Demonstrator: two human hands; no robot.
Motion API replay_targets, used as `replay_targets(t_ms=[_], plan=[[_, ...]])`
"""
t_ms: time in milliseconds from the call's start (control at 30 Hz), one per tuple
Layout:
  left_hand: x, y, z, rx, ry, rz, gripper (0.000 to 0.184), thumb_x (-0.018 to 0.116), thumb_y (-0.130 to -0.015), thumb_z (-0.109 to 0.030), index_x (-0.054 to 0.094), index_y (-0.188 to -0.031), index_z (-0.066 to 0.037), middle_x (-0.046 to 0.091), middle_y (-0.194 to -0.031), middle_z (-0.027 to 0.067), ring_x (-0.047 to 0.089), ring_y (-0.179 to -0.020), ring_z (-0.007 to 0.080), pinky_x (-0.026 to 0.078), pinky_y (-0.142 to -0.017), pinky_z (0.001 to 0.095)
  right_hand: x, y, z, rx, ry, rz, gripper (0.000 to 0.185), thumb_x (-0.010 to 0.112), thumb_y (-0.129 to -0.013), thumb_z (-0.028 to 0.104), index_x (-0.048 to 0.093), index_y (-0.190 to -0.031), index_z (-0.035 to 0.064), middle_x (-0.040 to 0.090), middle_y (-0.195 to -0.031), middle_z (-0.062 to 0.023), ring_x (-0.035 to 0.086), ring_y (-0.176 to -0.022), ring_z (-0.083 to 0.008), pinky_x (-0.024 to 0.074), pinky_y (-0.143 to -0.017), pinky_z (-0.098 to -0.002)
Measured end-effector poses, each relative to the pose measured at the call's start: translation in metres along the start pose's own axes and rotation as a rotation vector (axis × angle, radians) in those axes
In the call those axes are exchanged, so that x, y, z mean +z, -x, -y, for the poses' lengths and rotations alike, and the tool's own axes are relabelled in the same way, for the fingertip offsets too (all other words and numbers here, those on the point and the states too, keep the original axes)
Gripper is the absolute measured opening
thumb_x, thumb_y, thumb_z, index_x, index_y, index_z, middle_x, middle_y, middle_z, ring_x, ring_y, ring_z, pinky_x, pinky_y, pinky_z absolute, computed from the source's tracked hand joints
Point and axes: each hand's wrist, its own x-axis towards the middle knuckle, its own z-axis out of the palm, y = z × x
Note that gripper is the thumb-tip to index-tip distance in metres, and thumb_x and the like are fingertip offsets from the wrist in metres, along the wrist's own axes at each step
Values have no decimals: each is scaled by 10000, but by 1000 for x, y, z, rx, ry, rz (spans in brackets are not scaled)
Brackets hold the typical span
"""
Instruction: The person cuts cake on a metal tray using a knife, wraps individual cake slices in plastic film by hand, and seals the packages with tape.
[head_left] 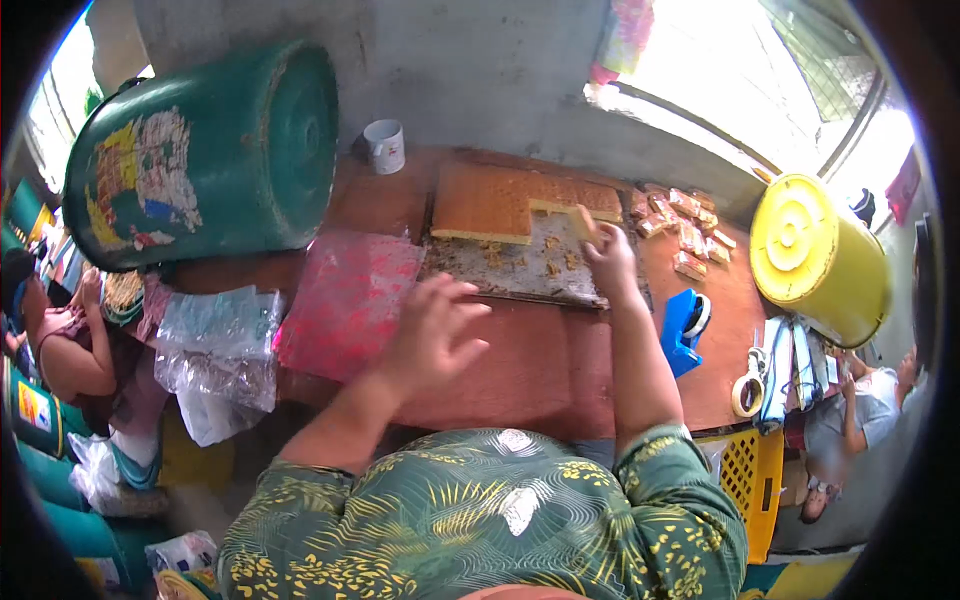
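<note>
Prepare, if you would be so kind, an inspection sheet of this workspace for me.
Surface: reddish-brown table.
Job's things: sheet cake in a metal tray, partly cut away, leaving crumbs; cake pieces, seemingly wrapped, piled to the right.
Clutter: white mug, pink plastic sheet, clear plastic bags, blue tape dispenser, tape roll.
Hands: left hand open, seemingly holding nothing; right hand pinching a slice.
Cables: nothing seen.
Surroundings: green drum, yellow bucket, bright window, other people at both sides.
</note>
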Motion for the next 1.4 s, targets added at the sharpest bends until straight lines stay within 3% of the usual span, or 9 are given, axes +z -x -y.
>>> replay_targets(t_ms=[67, 333, 833, 933, 1033, 1133, 1167, 1300, 1400], plan=[[-24, 25, 41, -75, -138, -57, 474, 849, -808, -387, 715, -1187, -136, 532, -1447, 124, 404, -1428, 384, 325, -1197, 558, -33, 49, -5, 65, -389, 25, 549, 735, -986, 250, 504, -1414, -4, 713, -1099, -105, 693, -947, -158, 550, -803, -312], [-58, 82, 108, -475, 182, 199, 257, 832, -853, -166, 609, -850, -38, 538, -1487, 201, 427, -1478, 416, 349, -1204, 479, -115, 191, -41, 286, -1429, 165, 406, 620, -1063, 219, 514, -1430, 82, 683, -1242, -65, 688, -1045, -187, 574, -870, -348], [-65, 85, 97, -441, 51, 258, 61, 712, -972, -116, 722, -965, -56, 536, -1565, 162, 319, -1562, 379, 309, -1235, 435, -110, 204, -64, 299, -1513, 180, 420, 608, -1069, 251, 507, -1454, 118, 667, -1272, -74, 652, -1102, -201, 535, -921, -381], [-66, 90, 119, -438, 118, 246, 139, 672, -1007, -123, 736, -1124, -82, 613, -1485, 136, 454, -1483, 321, 357, -1202, 426, -110, 203, -66, 261, -1529, 209, 421, 603, -1073, 269, 508, -1453, 115, 670, -1264, -78, 656, -1096, -208, 537, -919, -388], [-69, 79, 147, -804, 359, 198, 224, 637, -1042, -150, 723, -1242, -98, 685, -1364, 103, 583, -1331, 231, 422, -1146, 399, -109, 207, -66, 274, -1570, 195, 416, 588, -1081, 296, 518, -1442, 103, 673, -1252, -82, 663, -1082, -219, 538, -924, -394], [-47, 31, 95, -707, 862, -207, 282, 603, -1070, -181, 699, -1323, -99, 715, -1261, 71, 629, -1176, 152, 468, -1083, 359, -108, 208, -72, 301, -1637, 172, 413, 569, -1089, 326, 536, -1422, 83, 676, -1241, -85, 671, -1065, -228, 543, -940, -407], [-35, 15, 57, -718, 717, -187, 285, 605, -1072, -189, 698, -1325, -96, 715, -1250, 73, 632, -1165, 146, 484, -1056, 348, -109, 208, -72, 319, -1684, 159, 416, 564, -1091, 335, 541, -1416, 76, 677, -1237, -85, 673, -1060, -230, 546, -947, -412], [63, -4, -35, -102, 590, 26, 251, 676, -1014, -199, 695, -1221, -59, 749, -1156, 113, 692, -1101, 246, 536, -981, 405, -104, 216, -57, 302, -1786, 95, 433, 551, -1096, 365, 554, -1400, 56, 677, -1238, -77, 673, -1052, -226, 553, -966, -424], [87, 3, -93, 5, 200, 663, 506, 749, -937, -379, 647, -1349, -104, 541, -1523, 165, 448, -1446, 381, 342, -1202, 553, -98, 221, -43, 345, -1760, 93, 430, 567, -1091, 348, 542, -1415, 68, 671, -1251, -73, 668, -1055, -216, 561, -958, -410]])
